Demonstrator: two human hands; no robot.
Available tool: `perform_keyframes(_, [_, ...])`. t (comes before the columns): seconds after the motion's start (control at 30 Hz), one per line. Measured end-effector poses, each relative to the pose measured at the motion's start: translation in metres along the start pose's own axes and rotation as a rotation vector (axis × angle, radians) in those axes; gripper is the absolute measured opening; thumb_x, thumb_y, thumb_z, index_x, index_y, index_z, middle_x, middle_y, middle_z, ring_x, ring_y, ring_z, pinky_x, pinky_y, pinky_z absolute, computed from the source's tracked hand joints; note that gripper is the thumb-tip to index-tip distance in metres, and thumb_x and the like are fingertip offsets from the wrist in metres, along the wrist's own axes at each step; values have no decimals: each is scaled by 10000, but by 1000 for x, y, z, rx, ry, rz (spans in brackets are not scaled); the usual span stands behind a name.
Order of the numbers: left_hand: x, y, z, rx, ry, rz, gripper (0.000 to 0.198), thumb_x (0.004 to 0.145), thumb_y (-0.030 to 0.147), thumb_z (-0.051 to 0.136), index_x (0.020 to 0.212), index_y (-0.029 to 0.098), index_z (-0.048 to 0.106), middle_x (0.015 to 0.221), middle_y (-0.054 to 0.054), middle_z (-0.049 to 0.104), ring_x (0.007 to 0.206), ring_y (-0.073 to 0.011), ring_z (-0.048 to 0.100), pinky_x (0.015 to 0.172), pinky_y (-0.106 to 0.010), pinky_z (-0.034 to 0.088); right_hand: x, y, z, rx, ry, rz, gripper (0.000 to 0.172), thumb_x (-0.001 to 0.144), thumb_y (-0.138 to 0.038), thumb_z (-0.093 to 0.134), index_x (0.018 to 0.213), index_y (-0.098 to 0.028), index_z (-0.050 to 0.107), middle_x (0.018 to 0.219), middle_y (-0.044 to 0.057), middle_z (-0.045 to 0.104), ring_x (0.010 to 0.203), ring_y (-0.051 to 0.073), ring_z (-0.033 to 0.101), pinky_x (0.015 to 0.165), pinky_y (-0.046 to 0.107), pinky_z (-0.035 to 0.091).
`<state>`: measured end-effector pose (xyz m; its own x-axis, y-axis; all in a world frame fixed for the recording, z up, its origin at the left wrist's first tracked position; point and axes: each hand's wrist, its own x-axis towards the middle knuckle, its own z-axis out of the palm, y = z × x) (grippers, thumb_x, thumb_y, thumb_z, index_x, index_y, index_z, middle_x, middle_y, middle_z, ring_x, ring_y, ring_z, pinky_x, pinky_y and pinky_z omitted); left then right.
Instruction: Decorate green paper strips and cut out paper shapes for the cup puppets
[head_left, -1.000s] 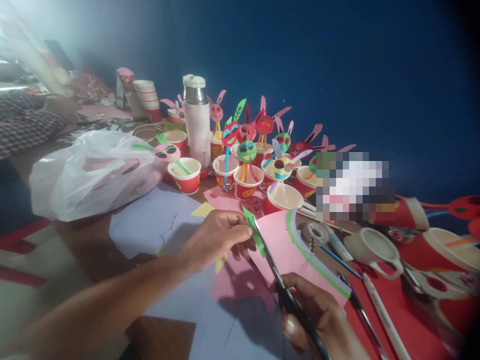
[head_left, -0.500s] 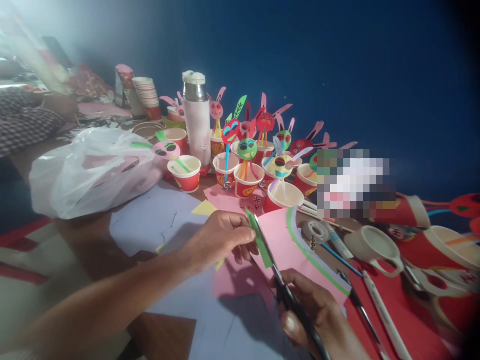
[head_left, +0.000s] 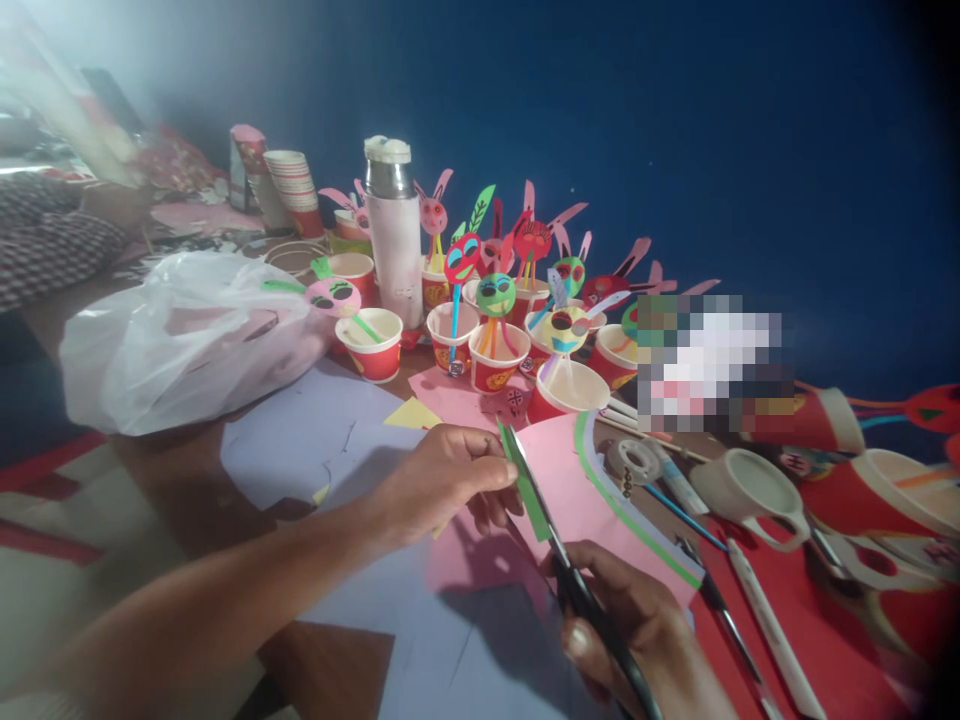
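My left hand (head_left: 469, 478) pinches a narrow strip of green paper (head_left: 534, 508) between thumb and fingers. In my right hand (head_left: 626, 620) are black-handled scissors (head_left: 581, 590), their blades pointing up and away from me. One blade runs along the right edge of the green strip; the other lies behind and below it, partly hidden. Beneath both hands lies pink paper (head_left: 559, 455), with a green band (head_left: 637, 530) along its curved right edge. Bluish-purple sheets (head_left: 300, 440) spread under and to the left of my hands.
Paper cups (head_left: 499, 365) with coloured paper faces on straws stand behind. A tall flask (head_left: 394, 240) rises among them. A white plastic bag (head_left: 187, 340) sits left. A mug (head_left: 750, 495), a tape roll (head_left: 634, 465) and pens (head_left: 772, 625) lie right. A person's checkered sleeve (head_left: 45, 240) shows far left.
The green strip and the scissor blades have shifted very slightly to the right. Both hands keep their grips, and the things around them look the same.
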<state>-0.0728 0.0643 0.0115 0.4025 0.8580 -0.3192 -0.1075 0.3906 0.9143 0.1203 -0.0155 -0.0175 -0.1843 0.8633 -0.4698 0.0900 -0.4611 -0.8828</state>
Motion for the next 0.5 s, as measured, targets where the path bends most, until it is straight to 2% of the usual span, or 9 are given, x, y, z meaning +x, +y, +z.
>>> perform_keyframes(0.27, [1, -1, 1, -1, -2, -3, 177, 641, 288, 648, 620, 113, 623, 532, -19, 659, 425, -94, 582, 421, -174, 469, -2, -8, 5, -10, 12, 1, 712, 521, -721, 784, 935, -159, 645, 519, -99, 365, 408, 51, 314, 399, 203, 284])
perform_keyframes(0.5, [1, -1, 1, 3, 6, -26, 185, 622, 301, 649, 615, 122, 604, 517, -22, 648, 412, -102, 576, 403, -177, 451, 0, -3, 3, -16, 26, -7, 726, 507, -716, 794, 936, -146, 657, 521, -94, 370, 380, 45, 341, 381, 193, 282])
